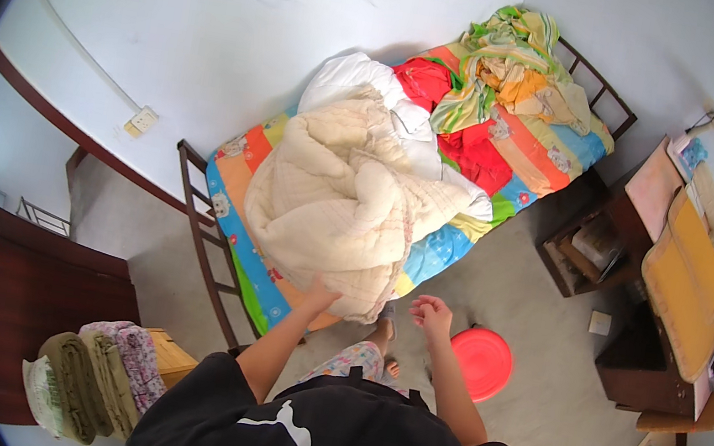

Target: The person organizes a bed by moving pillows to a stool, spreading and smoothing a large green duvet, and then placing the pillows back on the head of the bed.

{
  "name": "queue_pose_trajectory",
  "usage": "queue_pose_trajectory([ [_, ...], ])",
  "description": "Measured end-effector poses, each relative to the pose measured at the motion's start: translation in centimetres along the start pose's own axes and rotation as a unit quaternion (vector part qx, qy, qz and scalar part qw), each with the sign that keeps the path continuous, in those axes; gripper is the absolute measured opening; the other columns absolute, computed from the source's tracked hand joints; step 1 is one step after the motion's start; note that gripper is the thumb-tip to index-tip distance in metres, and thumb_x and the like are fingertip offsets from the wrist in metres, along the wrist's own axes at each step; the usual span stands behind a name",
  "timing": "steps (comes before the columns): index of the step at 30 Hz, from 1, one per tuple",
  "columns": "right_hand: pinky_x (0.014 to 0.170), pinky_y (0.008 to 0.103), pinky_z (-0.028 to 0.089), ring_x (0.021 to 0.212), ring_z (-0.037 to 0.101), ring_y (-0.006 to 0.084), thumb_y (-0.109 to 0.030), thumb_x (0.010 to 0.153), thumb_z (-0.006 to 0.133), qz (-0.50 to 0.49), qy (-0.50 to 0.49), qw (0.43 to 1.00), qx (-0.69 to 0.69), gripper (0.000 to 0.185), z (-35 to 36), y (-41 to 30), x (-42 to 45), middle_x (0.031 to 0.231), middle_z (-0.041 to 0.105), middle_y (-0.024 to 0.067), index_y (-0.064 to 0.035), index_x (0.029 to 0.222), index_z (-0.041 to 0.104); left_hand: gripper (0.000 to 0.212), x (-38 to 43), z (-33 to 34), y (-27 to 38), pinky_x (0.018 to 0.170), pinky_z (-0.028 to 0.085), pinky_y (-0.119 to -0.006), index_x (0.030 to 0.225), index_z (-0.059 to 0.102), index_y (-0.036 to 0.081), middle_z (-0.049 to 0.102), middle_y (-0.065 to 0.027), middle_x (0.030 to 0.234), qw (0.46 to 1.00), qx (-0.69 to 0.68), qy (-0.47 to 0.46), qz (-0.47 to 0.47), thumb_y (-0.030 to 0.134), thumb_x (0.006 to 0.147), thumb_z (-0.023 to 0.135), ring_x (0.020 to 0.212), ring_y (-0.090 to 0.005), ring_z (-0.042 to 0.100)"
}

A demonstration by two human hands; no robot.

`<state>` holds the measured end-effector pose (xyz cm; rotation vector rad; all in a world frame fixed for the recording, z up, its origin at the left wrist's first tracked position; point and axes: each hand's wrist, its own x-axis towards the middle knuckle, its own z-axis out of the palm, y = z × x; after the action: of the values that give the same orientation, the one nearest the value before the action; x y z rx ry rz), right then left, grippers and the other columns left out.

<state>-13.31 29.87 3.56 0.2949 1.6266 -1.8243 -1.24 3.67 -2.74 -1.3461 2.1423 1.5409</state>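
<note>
A cream quilted comforter [335, 185] lies bunched in a heap on the near half of a metal-framed bed. My left hand [320, 297] is at the comforter's near edge, thumb spread from the fingers; whether it touches the cloth cannot be told. Off the bed's side, my right hand [432, 316] hangs over the floor with loosely bent fingers and nothing in it. Beneath and behind the comforter spreads a white quilt [344, 76]. Red cloth [477, 158] shows beside it. A patterned, multicoloured sheet [438, 256] covers the mattress.
Striped green bedding [511, 45] is piled at the bed's far end. A red round stool [481, 364] stands right of my legs. Along the right wall is a dark wooden desk [628, 374]. Folded blankets [112, 380] are stacked at lower left, near a brown door [31, 271].
</note>
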Motion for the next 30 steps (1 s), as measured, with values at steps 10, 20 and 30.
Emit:
queue_pose_trajectory([
  [10,0.056,0.0243,0.047,0.070,0.060,0.0151,-0.006,0.078,0.043,0.060,-0.008,0.993,-0.103,0.021,0.6,-8.6,7.9,0.087,0.061,0.0087,-0.0023,0.097,0.053,0.112,18.1,-2.6,-0.2,0.094,0.032,-0.043,0.135,-0.008,0.021,0.013,-0.0370,0.129,0.970,0.207,0.123,-0.032,0.024,0.058,0.074,0.120,-0.0434,0.026],
  [20,0.059,0.0243,0.046,0.071,0.059,0.0149,-0.005,0.079,0.043,0.083,-0.021,0.989,-0.118,0.022,0.4,-11.8,14.4,0.090,0.060,0.0098,-0.0018,0.098,0.052,0.053,17.9,-3.5,4.4,0.081,0.041,-0.043,0.114,0.044,0.014,0.050,-0.0290,0.104,0.967,0.217,0.134,-0.028,0.020,0.065,0.066,0.100,-0.0411,0.047],
  [30,0.055,0.0258,0.046,0.070,0.059,0.0156,-0.007,0.079,0.044,0.080,-0.101,0.980,-0.149,0.020,-4.5,-12.1,21.0,0.084,0.059,0.0066,-0.0035,0.097,0.052,0.022,8.0,-1.3,12.8,0.065,0.041,-0.038,0.087,0.050,0.002,0.052,-0.0183,0.079,0.943,0.129,0.277,0.131,0.012,0.071,0.062,0.077,-0.0331,0.050],
])
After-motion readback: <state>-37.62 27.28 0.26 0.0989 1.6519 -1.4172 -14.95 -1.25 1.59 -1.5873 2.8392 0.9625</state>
